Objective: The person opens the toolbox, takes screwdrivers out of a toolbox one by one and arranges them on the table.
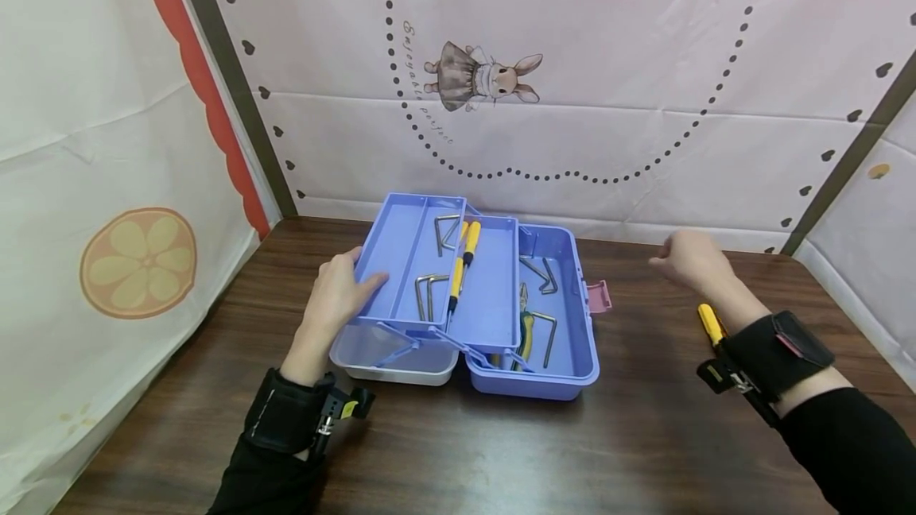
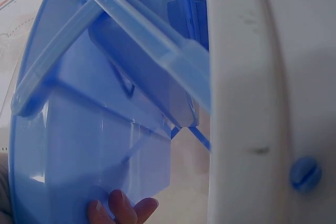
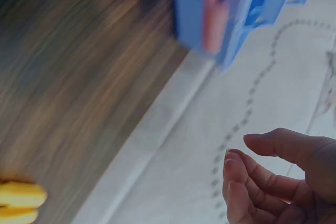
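A blue toolbox (image 1: 591, 348) stands unfolded on the table. My left hand (image 1: 334, 292) holds the left edge of its upper tray (image 1: 379, 269), thumb over the rim and fingertips (image 2: 123, 208) against the underside. Yellow-and-black screwdrivers (image 1: 471, 241) lean across the two trays, and hex keys (image 1: 432, 280) lie in the upper one. Green-handled pliers (image 1: 525, 332) and more hex keys (image 1: 549, 336) lie in the base. Away to the right, my right hand (image 1: 694, 261) is raised, its fingers loosely bent with nothing between them. A yellow-handled tool (image 1: 711, 324) lies near the right wrist, partly hidden.
The toolbox's clear lid (image 1: 401, 376) is folded out to the left beneath the upper tray. A pink latch (image 1: 599, 297) sticks out on the right side. Behind the brown table (image 1: 537, 459) hangs a printed cloth (image 1: 608, 38), and other cloths hang at both sides.
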`<state>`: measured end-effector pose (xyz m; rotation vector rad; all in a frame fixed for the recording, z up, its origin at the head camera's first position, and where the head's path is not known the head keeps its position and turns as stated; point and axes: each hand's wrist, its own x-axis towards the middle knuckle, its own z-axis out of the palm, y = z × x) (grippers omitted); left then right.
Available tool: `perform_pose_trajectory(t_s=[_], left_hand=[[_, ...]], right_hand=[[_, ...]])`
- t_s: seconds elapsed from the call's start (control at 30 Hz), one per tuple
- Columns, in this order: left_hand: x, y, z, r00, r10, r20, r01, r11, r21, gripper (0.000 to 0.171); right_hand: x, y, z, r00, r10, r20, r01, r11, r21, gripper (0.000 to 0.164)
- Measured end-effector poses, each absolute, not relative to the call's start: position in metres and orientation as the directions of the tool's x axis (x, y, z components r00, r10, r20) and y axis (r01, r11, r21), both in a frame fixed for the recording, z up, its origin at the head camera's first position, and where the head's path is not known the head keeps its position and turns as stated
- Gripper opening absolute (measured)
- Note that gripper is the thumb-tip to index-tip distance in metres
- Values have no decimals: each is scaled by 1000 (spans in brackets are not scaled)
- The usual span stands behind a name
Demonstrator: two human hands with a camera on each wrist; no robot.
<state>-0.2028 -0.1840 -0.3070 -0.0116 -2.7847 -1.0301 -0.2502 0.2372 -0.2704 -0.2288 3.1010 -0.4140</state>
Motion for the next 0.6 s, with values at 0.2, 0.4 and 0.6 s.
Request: perform_pose_trajectory(t_s=[0.2,0.4,0.6], left_hand=[[-203,-184,-308,-983,-50,176,77,760,646,54],[-203,-184,-308,-984,-55,172,70,761,645,54],[-203,-185,-308,-984,-60,166,63,761,646,54]], right_hand=[[-259,195,-265,-975,-198,99,-219,928,-301,21],[-264,155,-261,-968,-227,106,-250,901,-355,21],[-271,122,-261,-962,-259,82,-268,852,-450,20]])
